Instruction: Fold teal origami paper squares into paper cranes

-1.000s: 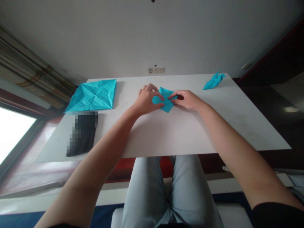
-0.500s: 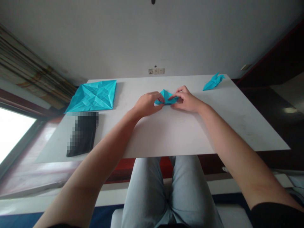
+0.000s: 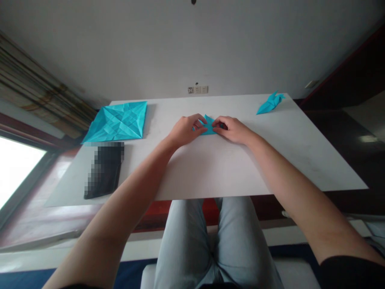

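Note:
A small piece of folded blue origami paper (image 3: 209,127) lies on the white table between my hands, one pointed corner facing the wall. My left hand (image 3: 189,129) pinches its left side, thumb at the near edge and fingers curled over the top. On the other side, my right hand (image 3: 230,128) grips the paper's right part between thumb and curled fingers. Both hands partly cover the paper, so its side corners and layers are hidden.
On the table's left lies a creased blue sheet (image 3: 120,121), with a dark, partly pixelated flat object (image 3: 105,172) nearer me. A finished-looking folded paper bird (image 3: 270,103) stands at the back right. Wall sockets (image 3: 197,90) sit behind the white table (image 3: 216,172).
My right fingers have closed in toward the paper's middle and my hands are nearer each other. Less of the paper's right side shows, and its near face now looks flatter.

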`<action>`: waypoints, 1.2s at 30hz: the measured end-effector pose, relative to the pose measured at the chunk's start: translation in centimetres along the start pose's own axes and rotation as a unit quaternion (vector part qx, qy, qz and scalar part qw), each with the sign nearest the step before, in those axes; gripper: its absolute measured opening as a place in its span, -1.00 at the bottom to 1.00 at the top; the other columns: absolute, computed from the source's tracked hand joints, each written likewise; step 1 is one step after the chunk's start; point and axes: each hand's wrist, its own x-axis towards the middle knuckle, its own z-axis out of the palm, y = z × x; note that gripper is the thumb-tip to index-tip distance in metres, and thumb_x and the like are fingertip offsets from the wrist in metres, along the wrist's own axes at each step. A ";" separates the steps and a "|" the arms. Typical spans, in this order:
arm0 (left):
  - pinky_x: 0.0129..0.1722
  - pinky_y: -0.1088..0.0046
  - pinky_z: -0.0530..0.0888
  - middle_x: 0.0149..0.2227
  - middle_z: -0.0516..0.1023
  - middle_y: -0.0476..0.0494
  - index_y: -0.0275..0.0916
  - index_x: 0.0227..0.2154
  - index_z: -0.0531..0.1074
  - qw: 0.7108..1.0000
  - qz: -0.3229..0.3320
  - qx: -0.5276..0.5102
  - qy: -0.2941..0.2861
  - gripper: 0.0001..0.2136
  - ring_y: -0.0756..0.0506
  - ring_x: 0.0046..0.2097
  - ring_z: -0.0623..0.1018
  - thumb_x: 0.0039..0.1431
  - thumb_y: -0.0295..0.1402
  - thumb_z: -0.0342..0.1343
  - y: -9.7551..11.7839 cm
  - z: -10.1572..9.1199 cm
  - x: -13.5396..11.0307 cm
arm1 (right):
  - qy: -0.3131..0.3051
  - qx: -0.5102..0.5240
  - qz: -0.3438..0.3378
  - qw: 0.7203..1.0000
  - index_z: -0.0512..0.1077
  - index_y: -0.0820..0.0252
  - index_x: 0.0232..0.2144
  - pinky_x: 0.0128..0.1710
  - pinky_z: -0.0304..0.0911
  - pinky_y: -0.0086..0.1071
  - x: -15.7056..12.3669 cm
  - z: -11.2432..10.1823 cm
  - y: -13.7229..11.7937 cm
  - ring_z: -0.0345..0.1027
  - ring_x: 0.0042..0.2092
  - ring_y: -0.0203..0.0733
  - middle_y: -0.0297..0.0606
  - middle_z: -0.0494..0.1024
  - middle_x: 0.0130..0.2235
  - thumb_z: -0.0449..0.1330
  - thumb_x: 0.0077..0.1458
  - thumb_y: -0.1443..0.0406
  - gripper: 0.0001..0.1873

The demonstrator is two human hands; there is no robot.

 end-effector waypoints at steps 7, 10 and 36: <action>-0.06 0.31 0.56 -0.24 0.78 -0.09 -0.16 -0.07 0.65 0.999 -0.038 0.003 -0.013 -0.76 -0.15 -0.17 0.69 0.27 -0.20 0.37 0.1 -0.2 0.1 | -0.001 0.037 0.003 0.999 0.64 0.08 -0.04 -0.07 0.31 -0.19 -0.3 0.1 -0.2 0.43 -0.19 -0.05 -0.21 0.67 -0.17 0.39 0.30 0.11 -0.74; -0.09 0.30 0.55 -0.19 0.78 -0.10 -0.14 0.00 0.61 0.998 -0.047 0.028 0.011 -0.70 -0.15 -0.18 0.68 0.24 -0.23 0.40 0.1 0.0 -0.1 | 0.009 0.049 0.002 0.999 0.61 0.03 0.06 -0.08 0.32 -0.19 -0.4 0.1 -0.3 0.39 -0.21 -0.07 -0.26 0.63 -0.18 0.41 0.31 0.08 -0.67; 0.26 0.10 0.49 -0.06 0.80 -0.12 -0.02 -0.09 0.75 0.992 -0.055 0.092 -0.059 -0.70 -0.26 0.05 0.71 0.35 0.04 0.31 0.2 -1.9 -0.1 | 0.029 -0.012 0.006 0.999 0.74 0.04 -0.14 -0.06 0.36 -0.14 -0.1 -1.2 2.3 0.37 -0.21 -0.05 -0.17 0.55 -0.14 0.40 0.33 0.02 -0.73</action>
